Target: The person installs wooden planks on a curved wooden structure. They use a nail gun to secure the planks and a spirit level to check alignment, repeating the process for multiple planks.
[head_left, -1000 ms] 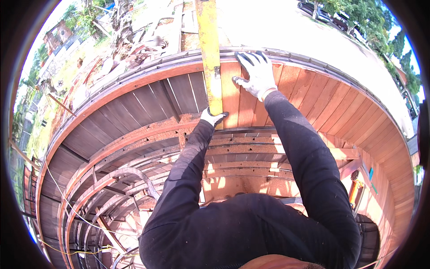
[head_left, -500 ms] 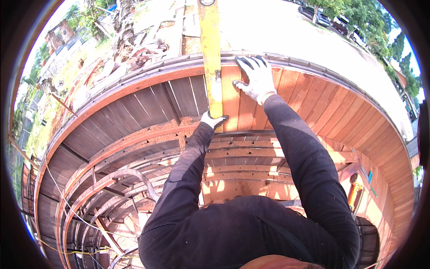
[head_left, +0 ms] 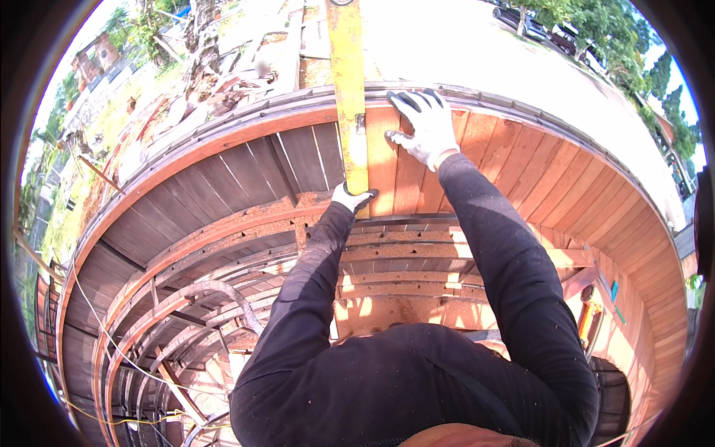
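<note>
A long yellow spirit level (head_left: 347, 74) with a round vial near its far end stands across the curved wooden rim (head_left: 268, 119), its near part lying along the edge of the reddish boards (head_left: 383, 160). Around its near end my left hand (head_left: 351, 198), in a white and dark work glove, is closed. My right hand (head_left: 426, 130), gloved the same way, lies with fingers apart on the board tops, the fingertips reaching over the rim. It holds nothing and is just right of the level. Dark boards (head_left: 302, 160) show left of the level.
Curved wooden ribs (head_left: 417, 249) run below the boards in front of me. At the left a thin cable (head_left: 112, 335) hangs across the frame. An orange tool (head_left: 590, 320) is at the right wall. Beyond the rim are a tree trunk (head_left: 202, 45) and parked cars (head_left: 521, 24).
</note>
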`<control>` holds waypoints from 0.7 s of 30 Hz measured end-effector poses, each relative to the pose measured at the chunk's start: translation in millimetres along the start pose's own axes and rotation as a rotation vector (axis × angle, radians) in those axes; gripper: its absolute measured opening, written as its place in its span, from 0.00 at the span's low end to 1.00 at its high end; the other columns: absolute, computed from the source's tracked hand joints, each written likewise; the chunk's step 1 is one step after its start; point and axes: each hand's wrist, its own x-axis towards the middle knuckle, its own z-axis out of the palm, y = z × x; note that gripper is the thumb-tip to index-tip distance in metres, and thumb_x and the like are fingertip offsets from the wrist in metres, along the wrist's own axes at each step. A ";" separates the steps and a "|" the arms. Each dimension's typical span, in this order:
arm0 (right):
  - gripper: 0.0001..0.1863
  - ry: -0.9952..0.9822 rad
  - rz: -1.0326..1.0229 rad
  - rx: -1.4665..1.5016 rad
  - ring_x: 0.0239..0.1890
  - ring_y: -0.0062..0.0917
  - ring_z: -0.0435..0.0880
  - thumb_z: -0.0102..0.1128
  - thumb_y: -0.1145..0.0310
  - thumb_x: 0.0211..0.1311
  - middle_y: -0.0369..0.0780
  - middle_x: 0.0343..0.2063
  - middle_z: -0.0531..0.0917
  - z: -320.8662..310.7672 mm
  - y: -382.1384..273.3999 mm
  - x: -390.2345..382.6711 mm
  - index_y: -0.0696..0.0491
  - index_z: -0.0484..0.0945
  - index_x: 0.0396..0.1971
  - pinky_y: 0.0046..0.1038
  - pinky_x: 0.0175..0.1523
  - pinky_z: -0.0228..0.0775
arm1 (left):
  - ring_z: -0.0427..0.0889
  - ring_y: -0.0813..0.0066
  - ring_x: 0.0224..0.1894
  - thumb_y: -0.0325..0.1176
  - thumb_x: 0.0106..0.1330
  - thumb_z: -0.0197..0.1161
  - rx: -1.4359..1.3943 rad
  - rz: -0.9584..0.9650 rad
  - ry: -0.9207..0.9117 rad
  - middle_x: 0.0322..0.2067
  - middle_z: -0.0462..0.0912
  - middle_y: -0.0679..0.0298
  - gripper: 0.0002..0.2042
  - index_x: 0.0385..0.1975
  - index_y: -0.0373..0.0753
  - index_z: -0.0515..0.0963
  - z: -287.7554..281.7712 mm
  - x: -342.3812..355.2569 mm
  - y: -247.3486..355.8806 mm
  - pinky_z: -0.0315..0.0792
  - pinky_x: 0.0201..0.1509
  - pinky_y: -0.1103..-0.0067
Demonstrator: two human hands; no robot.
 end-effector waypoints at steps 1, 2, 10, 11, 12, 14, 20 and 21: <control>0.37 -0.003 0.002 0.000 0.66 0.32 0.64 0.64 0.46 0.54 0.37 0.60 0.73 -0.5 0.0 0.0 0.41 0.66 0.64 0.43 0.73 0.44 | 0.73 0.82 0.20 0.37 0.48 0.79 0.023 0.041 0.016 0.21 0.79 0.70 0.17 0.31 0.37 0.79 0.5 1.3 -2.2 0.69 0.24 0.81; 0.37 -0.006 0.003 0.003 0.66 0.32 0.64 0.63 0.46 0.54 0.37 0.60 0.73 -0.7 -0.6 0.4 0.40 0.66 0.64 0.43 0.73 0.44 | 0.73 0.82 0.20 0.38 0.48 0.79 0.047 0.082 0.036 0.21 0.79 0.70 0.17 0.31 0.37 0.79 0.2 2.7 -5.7 0.69 0.24 0.81; 0.36 0.045 0.003 0.016 0.63 0.36 0.66 0.67 0.49 0.51 0.38 0.58 0.74 -1.1 -1.6 -0.5 0.40 0.70 0.62 0.44 0.71 0.48 | 0.73 0.82 0.20 0.39 0.48 0.79 -0.007 0.048 0.000 0.21 0.79 0.70 0.18 0.31 0.37 0.78 0.2 1.6 -4.7 0.70 0.24 0.81; 0.36 0.048 0.003 0.012 0.63 0.36 0.66 0.67 0.49 0.51 0.38 0.58 0.74 -1.4 -2.3 0.2 0.40 0.69 0.62 0.44 0.71 0.48 | 0.73 0.82 0.20 0.39 0.49 0.79 0.014 0.047 0.014 0.21 0.79 0.70 0.18 0.31 0.37 0.78 0.4 2.0 -4.7 0.69 0.24 0.81; 0.36 0.046 0.003 0.014 0.63 0.36 0.66 0.67 0.49 0.51 0.38 0.58 0.74 -1.2 -2.9 0.4 0.40 0.69 0.62 0.44 0.71 0.48 | 0.73 0.82 0.20 0.39 0.49 0.79 0.036 0.047 0.028 0.21 0.79 0.70 0.18 0.32 0.37 0.78 0.3 2.0 -4.7 0.69 0.24 0.81; 0.36 0.043 0.003 0.018 0.64 0.36 0.66 0.67 0.49 0.52 0.38 0.58 0.74 0.1 -2.7 0.6 0.40 0.69 0.62 0.44 0.71 0.48 | 0.73 0.82 0.20 0.38 0.49 0.79 0.019 0.052 0.022 0.21 0.79 0.71 0.18 0.32 0.37 0.78 0.2 0.3 -3.4 0.69 0.23 0.81; 0.36 -0.001 0.015 -0.006 0.65 0.35 0.64 0.64 0.46 0.53 0.38 0.60 0.72 -0.5 -2.4 0.4 0.40 0.67 0.64 0.44 0.72 0.44 | 0.72 0.82 0.18 0.30 0.49 0.78 -0.034 0.028 0.038 0.20 0.78 0.69 0.14 0.30 0.37 0.78 5.6 -2.2 4.5 0.66 0.22 0.81; 0.37 -0.002 0.014 -0.010 0.65 0.35 0.64 0.64 0.46 0.53 0.38 0.60 0.72 -0.8 -3.2 1.1 0.40 0.67 0.63 0.44 0.72 0.45 | 0.71 0.82 0.18 0.26 0.49 0.77 -0.043 0.029 0.053 0.20 0.77 0.69 0.13 0.30 0.36 0.78 5.3 -1.0 3.1 0.64 0.21 0.81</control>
